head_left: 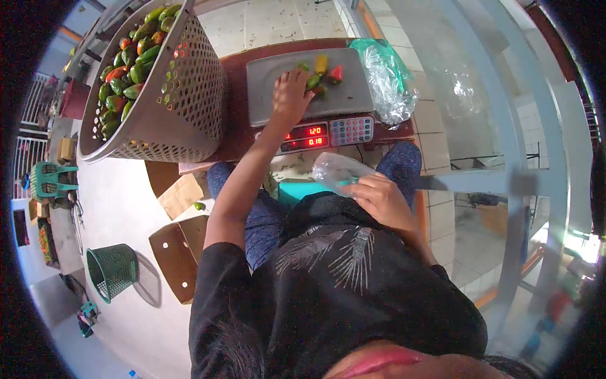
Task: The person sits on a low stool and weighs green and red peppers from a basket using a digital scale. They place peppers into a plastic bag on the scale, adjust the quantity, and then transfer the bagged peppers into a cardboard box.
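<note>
Over the grey pan (265, 69) of a digital scale, my left hand (290, 96) is open, fingers spread and pointing away from me, with nothing visible in it. Just to its right lies a small group of peppers on the pan: a yellow pepper (322, 63), a red pepper (336, 74) and green peppers (313, 81). My right hand (379, 197), near my lap, pinches a clear plastic bag (338, 170), which hangs below the scale's keypad (351, 131). A red display (306, 136) glows on the scale's front.
A tall perforated basket (189, 95) full of green and red peppers (134, 66) leans at the left. Bundled green and clear plastic bags (385, 82) lie right of the scale. On the floor are a cardboard box (177, 252), a green basket (112, 271) and a loose pepper (200, 206).
</note>
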### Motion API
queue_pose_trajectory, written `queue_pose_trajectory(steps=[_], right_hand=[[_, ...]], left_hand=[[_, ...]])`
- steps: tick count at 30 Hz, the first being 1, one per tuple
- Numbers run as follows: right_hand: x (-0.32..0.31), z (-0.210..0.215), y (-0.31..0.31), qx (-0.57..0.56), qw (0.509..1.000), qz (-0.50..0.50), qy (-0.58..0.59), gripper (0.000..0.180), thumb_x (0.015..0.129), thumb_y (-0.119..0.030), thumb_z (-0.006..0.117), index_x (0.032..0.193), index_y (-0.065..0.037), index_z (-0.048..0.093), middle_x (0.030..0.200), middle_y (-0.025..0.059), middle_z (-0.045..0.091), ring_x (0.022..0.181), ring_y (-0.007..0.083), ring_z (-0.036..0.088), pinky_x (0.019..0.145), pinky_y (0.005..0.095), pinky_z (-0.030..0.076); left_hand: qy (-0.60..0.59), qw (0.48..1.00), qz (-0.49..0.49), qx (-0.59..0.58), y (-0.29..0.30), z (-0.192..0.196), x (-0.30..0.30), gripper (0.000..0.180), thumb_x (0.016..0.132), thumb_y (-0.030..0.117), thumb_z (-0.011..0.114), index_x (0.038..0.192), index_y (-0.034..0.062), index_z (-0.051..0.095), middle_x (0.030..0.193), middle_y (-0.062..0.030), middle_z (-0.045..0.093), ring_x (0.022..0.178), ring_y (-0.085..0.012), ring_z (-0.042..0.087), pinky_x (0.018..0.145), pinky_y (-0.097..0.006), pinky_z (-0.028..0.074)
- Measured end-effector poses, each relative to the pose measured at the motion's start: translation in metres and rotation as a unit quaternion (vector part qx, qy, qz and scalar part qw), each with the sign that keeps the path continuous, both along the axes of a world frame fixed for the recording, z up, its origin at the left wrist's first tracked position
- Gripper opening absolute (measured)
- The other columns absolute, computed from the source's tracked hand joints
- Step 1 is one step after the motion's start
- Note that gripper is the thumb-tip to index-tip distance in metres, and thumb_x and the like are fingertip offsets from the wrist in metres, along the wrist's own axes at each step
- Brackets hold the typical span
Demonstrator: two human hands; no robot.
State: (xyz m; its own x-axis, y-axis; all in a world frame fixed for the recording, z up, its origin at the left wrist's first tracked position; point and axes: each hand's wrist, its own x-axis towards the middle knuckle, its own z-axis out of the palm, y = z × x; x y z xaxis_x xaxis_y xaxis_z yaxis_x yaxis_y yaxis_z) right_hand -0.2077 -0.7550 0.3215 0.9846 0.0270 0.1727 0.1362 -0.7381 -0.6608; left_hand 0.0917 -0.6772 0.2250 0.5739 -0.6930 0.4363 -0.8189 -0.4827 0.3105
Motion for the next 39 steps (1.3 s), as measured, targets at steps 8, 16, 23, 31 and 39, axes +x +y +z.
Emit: queue_pose_trajectory(steps=[8,16,23,31,39], right_hand=[[-0.015,0.012,-0.035,-0.052,0.989,-0.132,0.034,0.024,0.077,-0.004,0.063,0.101,-0.006,0.067,0.085,0.0109,0.059,0.084,0.0324,0.058,0.077,0.0403,0.047],[-0.013,0.012,-0.035,-0.063,0.99,-0.126,0.019,0.024,0.078,-0.005,0.063,0.101,-0.006,0.067,0.09,0.0127,0.061,0.088,0.0331,0.058,0.081,0.042,0.046],[0.019,0.008,-0.012,-0.113,0.993,0.038,-0.015,0.025,0.073,-0.007,0.065,0.098,-0.008,0.066,0.082,0.0098,0.054,0.086,0.0298,0.056,0.082,0.0401,0.044],[0.136,0.014,-0.048,0.224,0.955,0.192,0.023,0.025,0.086,-0.023,0.063,0.105,-0.007,0.067,0.105,0.0075,0.062,0.103,0.0197,0.058,0.092,0.0352,0.043],[0.318,-0.084,-0.153,-0.228,0.951,-0.179,0.107,0.035,0.084,-0.03,0.062,0.11,-0.007,0.062,0.104,0.0179,0.066,0.098,0.0345,0.063,0.082,0.0454,0.05]], left_hand=[[0.137,0.984,-0.027,-0.11,0.024,0.045,-0.015,0.031,0.075,0.014,0.071,0.105,0.0105,0.061,0.101,-0.0106,0.062,0.101,-0.0319,0.056,0.088,-0.044,0.043],[0.264,0.953,-0.054,-0.139,0.07,0.083,-0.029,0.027,0.089,0.02,0.062,0.109,0.0025,0.06,0.105,-0.0119,0.064,0.098,-0.0222,0.059,0.087,-0.034,0.044],[0.528,0.825,-0.173,-0.107,0.076,0.076,-0.089,0.044,0.09,0.033,0.06,0.114,-0.0023,0.056,0.108,-0.0138,0.061,0.097,-0.02,0.057,0.083,-0.034,0.046],[0.399,0.909,-0.046,-0.107,0.141,0.044,-0.088,0.033,0.077,0.012,0.069,0.104,-0.0034,0.058,0.084,-0.0196,0.06,0.078,-0.0267,0.06,0.071,-0.036,0.046],[0.379,0.922,0.026,-0.073,0.169,0.036,-0.103,0.034,0.075,0.013,0.073,0.101,-0.0024,0.057,0.087,-0.0192,0.058,0.078,-0.0285,0.058,0.072,-0.035,0.046]])
